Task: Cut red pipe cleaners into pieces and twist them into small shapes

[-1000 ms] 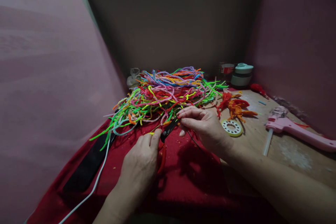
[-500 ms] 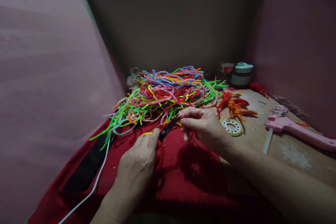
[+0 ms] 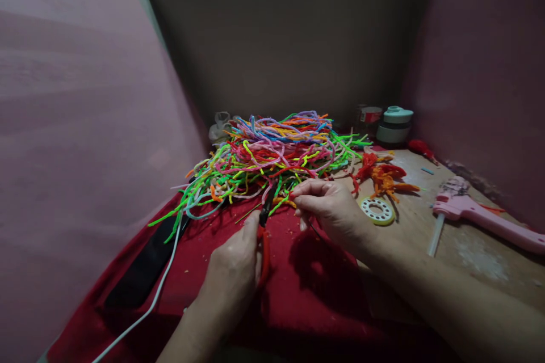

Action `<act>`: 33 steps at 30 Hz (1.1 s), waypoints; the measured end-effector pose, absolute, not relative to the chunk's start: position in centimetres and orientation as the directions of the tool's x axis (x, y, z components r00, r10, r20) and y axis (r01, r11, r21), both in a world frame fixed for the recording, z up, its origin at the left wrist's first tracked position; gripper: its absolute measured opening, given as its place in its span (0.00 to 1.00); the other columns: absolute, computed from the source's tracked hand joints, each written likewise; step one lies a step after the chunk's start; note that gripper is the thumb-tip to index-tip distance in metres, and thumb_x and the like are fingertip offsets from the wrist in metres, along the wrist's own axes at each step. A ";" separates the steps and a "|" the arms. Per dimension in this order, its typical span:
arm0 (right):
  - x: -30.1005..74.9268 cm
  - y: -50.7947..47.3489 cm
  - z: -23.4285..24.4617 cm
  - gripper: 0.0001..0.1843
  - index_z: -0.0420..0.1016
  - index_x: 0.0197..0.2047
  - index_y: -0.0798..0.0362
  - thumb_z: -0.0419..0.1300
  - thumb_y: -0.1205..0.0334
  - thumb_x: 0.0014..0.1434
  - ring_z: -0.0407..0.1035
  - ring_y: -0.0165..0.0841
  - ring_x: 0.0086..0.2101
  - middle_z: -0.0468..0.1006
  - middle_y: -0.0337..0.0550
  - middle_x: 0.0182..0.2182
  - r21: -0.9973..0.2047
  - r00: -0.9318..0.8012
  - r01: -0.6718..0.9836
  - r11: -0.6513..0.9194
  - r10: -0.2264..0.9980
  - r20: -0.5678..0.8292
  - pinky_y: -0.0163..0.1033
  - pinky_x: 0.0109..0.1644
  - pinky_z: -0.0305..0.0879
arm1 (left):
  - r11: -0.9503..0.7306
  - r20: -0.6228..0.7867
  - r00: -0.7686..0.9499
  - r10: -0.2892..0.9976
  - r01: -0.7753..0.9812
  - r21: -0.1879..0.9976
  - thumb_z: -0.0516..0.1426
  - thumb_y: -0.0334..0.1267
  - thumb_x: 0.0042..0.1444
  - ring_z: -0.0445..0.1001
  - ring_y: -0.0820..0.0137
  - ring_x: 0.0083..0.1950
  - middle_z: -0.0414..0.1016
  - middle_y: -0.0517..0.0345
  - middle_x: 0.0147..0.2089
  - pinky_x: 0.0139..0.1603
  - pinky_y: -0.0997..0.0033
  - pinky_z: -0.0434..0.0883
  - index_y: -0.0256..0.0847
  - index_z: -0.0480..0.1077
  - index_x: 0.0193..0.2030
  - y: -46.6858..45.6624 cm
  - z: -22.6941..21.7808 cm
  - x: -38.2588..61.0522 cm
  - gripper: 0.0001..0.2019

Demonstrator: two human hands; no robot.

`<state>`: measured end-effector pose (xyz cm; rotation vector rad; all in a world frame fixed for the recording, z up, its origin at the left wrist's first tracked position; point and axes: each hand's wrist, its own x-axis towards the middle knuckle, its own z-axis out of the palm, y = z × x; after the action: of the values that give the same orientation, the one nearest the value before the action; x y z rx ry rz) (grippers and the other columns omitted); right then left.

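My left hand (image 3: 238,258) is closed around pliers (image 3: 264,221) with red handles and dark jaws, which point away over the red cloth. Up and to the right, my right hand (image 3: 326,204) pinches a thin dark wire (image 3: 314,228); a bit of red shows at its fingertips. The jaws are apart from those fingers. Just beyond both hands lies a large heap of fuzzy pipe cleaners (image 3: 272,153) in many colours. A thin brownish strand (image 3: 247,214) lies by my left thumb. My right palm is hidden.
Right of my hand lie orange and red fuzzy pieces (image 3: 381,174), a white-and-yellow tape roll (image 3: 377,211) and a pink glue gun (image 3: 464,207). A teal-lidded container (image 3: 394,125) stands behind. At left are a black phone-like slab (image 3: 140,272) and a white cable (image 3: 164,275).
The pliers have drawn back from my right fingertips, and their jaws now point more straight ahead. My right hand keeps its pinch in nearly the same place.
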<state>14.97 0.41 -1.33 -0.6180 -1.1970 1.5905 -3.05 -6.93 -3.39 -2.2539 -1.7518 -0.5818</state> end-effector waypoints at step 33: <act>15.0 -0.4 -1.1 0.06 0.74 0.26 0.55 0.57 0.70 0.52 0.68 0.32 0.36 0.71 0.44 0.32 -0.816 -0.174 -0.013 0.577 0.803 0.570 0.40 0.40 0.69 | -0.213 0.457 -0.013 0.890 0.873 0.439 0.51 0.37 0.57 0.75 0.69 0.32 0.75 0.56 0.35 0.32 0.73 0.70 0.41 0.58 0.55 -7.8 -2.4 -2.6 0.19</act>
<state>15.02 -0.35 -1.10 -0.6826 -1.5907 0.8341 -2.64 -7.77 -2.40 -2.2248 -1.9863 -1.0646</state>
